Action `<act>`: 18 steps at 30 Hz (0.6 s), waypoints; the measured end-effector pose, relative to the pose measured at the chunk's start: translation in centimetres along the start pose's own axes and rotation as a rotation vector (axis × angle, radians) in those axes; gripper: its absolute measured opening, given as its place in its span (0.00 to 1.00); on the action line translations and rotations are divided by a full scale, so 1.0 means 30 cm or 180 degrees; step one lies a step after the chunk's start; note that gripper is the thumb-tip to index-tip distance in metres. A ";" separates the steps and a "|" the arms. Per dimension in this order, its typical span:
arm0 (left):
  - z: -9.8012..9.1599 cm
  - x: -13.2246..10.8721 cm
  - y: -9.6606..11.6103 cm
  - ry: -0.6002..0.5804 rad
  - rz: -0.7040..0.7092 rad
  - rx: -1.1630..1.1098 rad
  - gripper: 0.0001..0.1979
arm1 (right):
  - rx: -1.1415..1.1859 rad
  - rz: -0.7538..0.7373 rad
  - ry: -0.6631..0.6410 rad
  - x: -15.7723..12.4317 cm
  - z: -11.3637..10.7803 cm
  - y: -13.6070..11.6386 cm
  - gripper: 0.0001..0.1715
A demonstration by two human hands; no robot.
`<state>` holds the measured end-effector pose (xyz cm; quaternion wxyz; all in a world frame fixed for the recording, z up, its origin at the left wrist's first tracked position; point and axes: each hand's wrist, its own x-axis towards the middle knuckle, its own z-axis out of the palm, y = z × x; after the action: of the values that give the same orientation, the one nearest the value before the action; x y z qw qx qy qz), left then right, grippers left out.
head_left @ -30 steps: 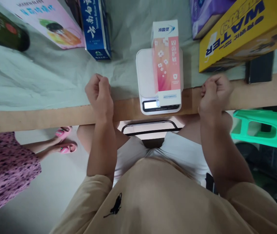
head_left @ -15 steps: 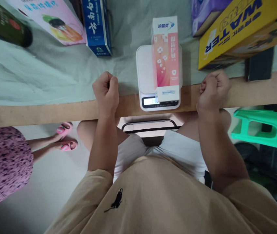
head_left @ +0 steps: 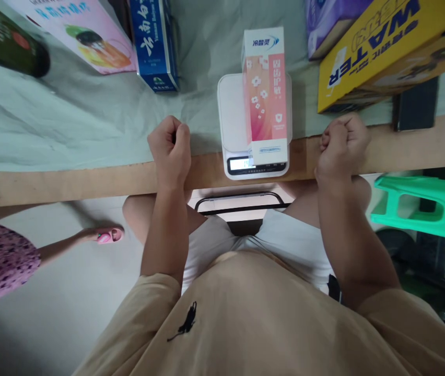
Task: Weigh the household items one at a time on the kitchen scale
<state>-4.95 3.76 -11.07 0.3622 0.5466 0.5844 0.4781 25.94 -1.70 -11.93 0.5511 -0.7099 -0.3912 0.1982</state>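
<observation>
A pink and white toothpaste box lies on a white digital kitchen scale, covering part of its lit display. To the left of the scale, my left hand rests at the table's edge in a closed fist, apart from the scale. My right hand, likewise a fist, rests on the edge to the right of it. Nothing shows in either hand. The yellow box and a dark flat box are closest to my right hand.
Along the back left stand a dark green bottle, a pink box and a blue box. A purple pack is beside the yellow box. A green stool stands at right; a person in a patterned skirt is at left.
The person at left has stepped, and one of the two slippered feet has gone out of sight. My fists, the scale and the toothpaste box keep their places.
</observation>
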 end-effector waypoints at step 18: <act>-0.001 -0.002 0.015 0.0013 -0.0029 0.0001 0.22 | -0.1617 -0.0813 -0.1540 -0.059 0.172 -0.406 0.31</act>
<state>-4.84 3.67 -10.64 0.3631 0.5430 0.5877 0.4774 17.06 1.21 -2.39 0.2692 -0.7021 -0.6323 0.1864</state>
